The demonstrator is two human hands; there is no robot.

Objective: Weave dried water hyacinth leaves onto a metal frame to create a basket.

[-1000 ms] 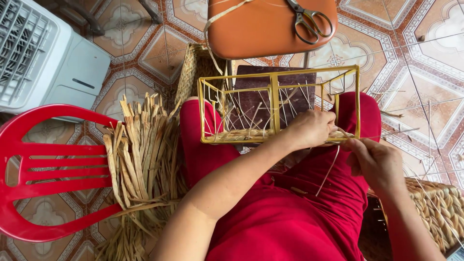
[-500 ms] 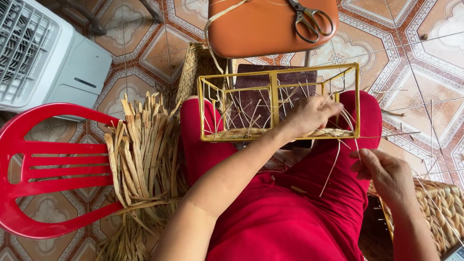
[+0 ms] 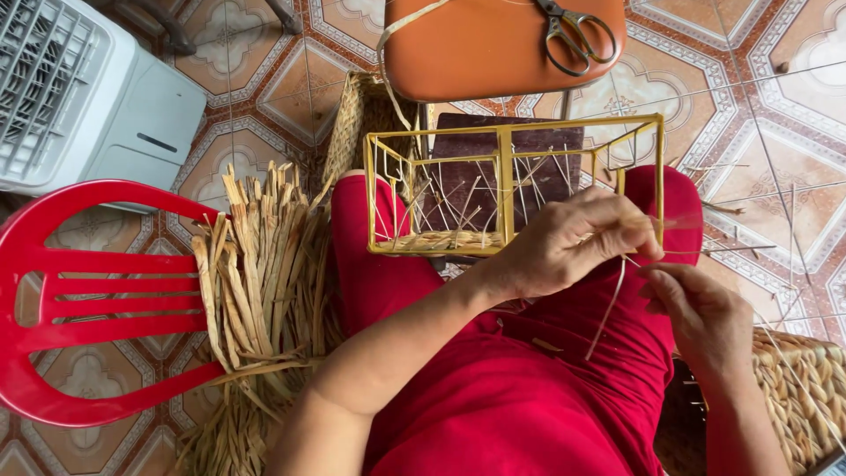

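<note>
A yellow wire basket frame [image 3: 504,139] rests on my knees, over red trousers, with thin straw strands crossing inside it. My left hand [image 3: 568,242] grips the frame's near right edge, fingers closed on it and on a straw strand. My right hand [image 3: 701,319] sits just right of it, pinching the same thin straw strand [image 3: 608,308], which hangs down between the two hands.
A bundle of dried straw [image 3: 260,291] lies on a red plastic chair [image 3: 84,300] at the left. An orange stool [image 3: 493,44] carries scissors [image 3: 577,33] ahead. A white fan unit [image 3: 84,97] stands far left. A woven basket [image 3: 806,397] sits at the right.
My right hand has come back up from the lower right toward the left hand at the frame's edge. The left hand stays on the frame.
</note>
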